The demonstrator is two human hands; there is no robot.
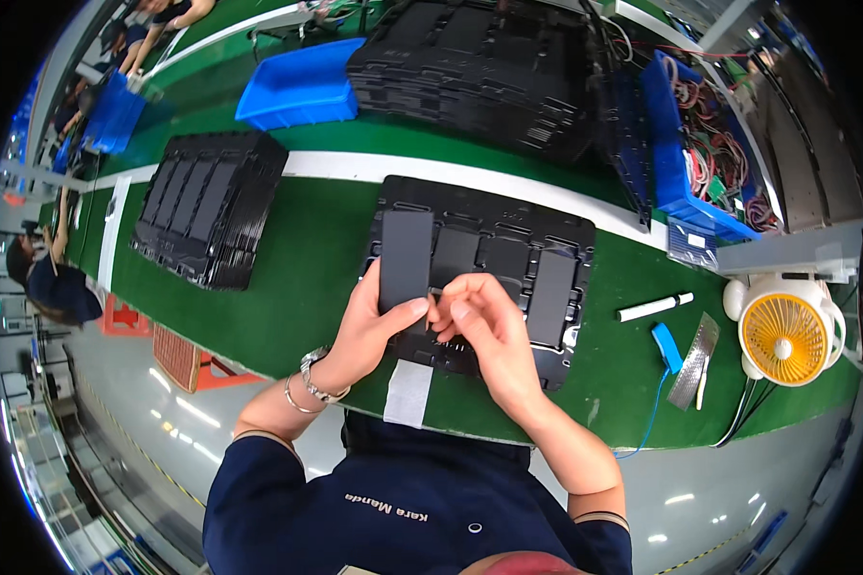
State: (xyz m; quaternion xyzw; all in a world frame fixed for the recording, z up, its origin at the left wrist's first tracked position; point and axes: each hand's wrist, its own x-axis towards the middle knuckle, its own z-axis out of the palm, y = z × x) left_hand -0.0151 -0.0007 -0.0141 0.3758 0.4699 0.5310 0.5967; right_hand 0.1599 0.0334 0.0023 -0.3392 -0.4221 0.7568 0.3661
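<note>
My left hand (366, 324) is closed round the lower part of a flat dark grey rectangular block (407, 257), its thumb lying across the near end. The block is held tilted above a black moulded plastic tray (568, 230). My right hand (489, 331) is curled, with thumb and fingers pinched together beside the block's lower right corner. Whatever the pinch holds is too small and hidden to make out. Similar dark blocks, one of them a grey block (552, 297), lie in slots of the tray below my hands.
Left stands a stack of black trays (197, 206); a larger tray stack (470, 72) is behind. Beyond are a blue bin (302, 86) and a blue bin of wires (681, 182). A white marker (655, 307), metal ruler (696, 362) and yellow-white fan (784, 331) sit right.
</note>
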